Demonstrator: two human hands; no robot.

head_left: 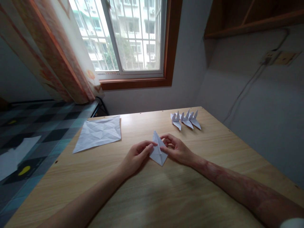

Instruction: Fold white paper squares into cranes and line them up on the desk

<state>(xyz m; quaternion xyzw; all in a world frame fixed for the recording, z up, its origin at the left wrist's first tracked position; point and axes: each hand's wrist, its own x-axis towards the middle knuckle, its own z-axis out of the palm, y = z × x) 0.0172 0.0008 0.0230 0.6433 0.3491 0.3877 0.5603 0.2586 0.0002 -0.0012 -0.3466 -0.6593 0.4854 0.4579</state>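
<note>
A white sheet of paper folded into a kite shape [159, 156] is at the middle of the wooden table, its narrow tip pointing away from me. My left hand [137, 155] pinches its left edge between thumb and index finger. On the opposite edge, my right hand [177, 148] grips the paper with the thumb on top and the other fingers curled. A crease line runs down the centre of the folded paper. Both forearms rest near the table surface.
Several folded paper cranes [186, 120] stand in a row at the back right of the table [142, 196]. A creased paper sheet [102, 131] lies at the back left. Left of the table is a checked bed [47, 120] with loose white paper [19, 155].
</note>
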